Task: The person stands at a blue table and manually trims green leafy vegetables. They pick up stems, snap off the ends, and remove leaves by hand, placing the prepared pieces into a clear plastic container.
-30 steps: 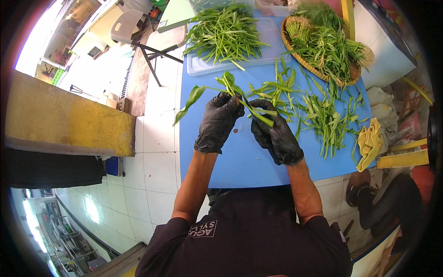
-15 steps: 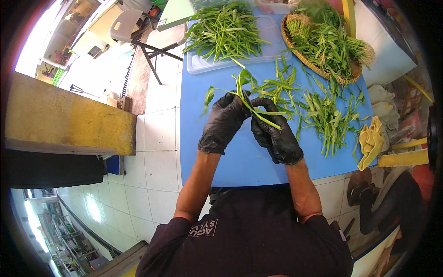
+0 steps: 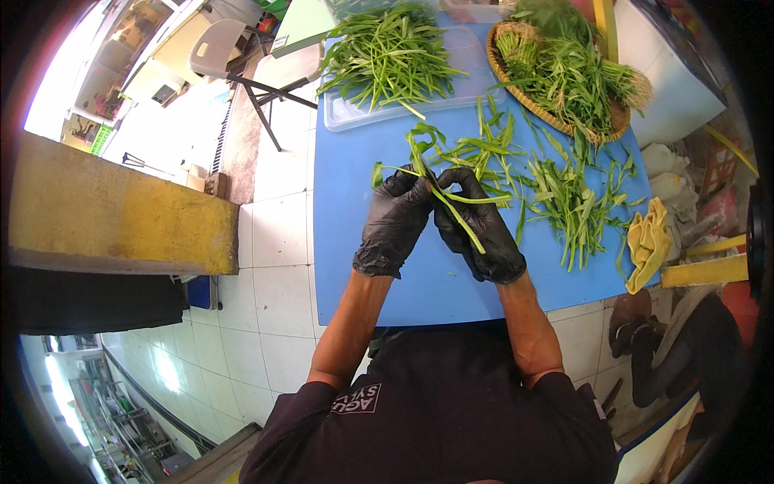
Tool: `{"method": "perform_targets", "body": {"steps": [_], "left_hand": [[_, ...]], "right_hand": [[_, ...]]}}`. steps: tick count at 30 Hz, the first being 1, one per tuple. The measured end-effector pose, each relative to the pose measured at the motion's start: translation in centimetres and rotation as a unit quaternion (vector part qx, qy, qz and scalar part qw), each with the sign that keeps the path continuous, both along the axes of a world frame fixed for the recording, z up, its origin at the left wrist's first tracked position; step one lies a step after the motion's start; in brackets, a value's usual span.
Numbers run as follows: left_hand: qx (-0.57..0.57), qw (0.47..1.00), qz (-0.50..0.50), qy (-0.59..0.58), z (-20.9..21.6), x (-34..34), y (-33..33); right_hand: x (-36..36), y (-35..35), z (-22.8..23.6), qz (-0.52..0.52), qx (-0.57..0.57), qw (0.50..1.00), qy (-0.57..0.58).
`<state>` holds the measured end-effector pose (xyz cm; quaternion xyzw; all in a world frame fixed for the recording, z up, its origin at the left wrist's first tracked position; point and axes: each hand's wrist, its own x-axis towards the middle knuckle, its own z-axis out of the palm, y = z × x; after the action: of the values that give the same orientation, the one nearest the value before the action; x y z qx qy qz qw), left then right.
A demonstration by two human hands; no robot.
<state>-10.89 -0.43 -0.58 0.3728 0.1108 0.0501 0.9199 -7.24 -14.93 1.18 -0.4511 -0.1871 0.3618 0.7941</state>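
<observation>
Over the blue table, both of my black-gloved hands are closed around one leafy green stem of what looks like water spinach [image 3: 459,218]. My left hand [image 3: 393,222] pinches its upper part, with leaves sticking up past the fingers. Close beside it, my right hand [image 3: 488,238] grips the stem lower down, and the pale cut end slants toward me across the glove. Beyond my hands lie loose leaves and shoots [image 3: 484,153]. A second heap of picked shoots [image 3: 574,210] spreads to the right. At the far left, a big pile of stems [image 3: 391,60] rests on a clear plastic lid [image 3: 481,68].
A round woven basket [image 3: 524,98] holds rooted bunches of greens at the far right. A yellow cloth glove [image 3: 647,242] lies on the table's right edge. Left of the table stands a folding chair [image 3: 256,97]; a yellow-painted ledge [image 3: 177,214] is nearer. Another person [image 3: 685,355] is at the lower right.
My hands have drawn slightly closer together along the stem. The stem now hangs steeper, its cut end lower, and the side leaf at left has pulled in toward my left hand.
</observation>
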Motion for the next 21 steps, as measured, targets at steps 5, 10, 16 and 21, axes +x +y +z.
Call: {"method": "perform_targets", "body": {"steps": [5, 10, 16, 21], "left_hand": [[0.138, 0.988, 0.007, 0.064, 1.7, 0.8, -0.2], [0.029, 0.999, 0.009, 0.025, 1.1, 1.0, 0.2], [0.011, 0.996, -0.087, 0.013, -1.0, 2.2, 1.8], [0.577, 0.811, 0.034, -0.095, 0.5, 12.2, 10.6]], "right_hand": [[0.5, -0.3, 0.5, 0.003, 0.012, 1.000, 0.006], [0.9, 0.9, 0.9, -0.059, -0.053, 0.997, -0.013], [1.8, 1.7, 1.6, -0.065, -0.027, 0.996, 0.051], [1.5, -1.1, 0.3, -0.073, -0.093, 0.991, -0.062]]}}
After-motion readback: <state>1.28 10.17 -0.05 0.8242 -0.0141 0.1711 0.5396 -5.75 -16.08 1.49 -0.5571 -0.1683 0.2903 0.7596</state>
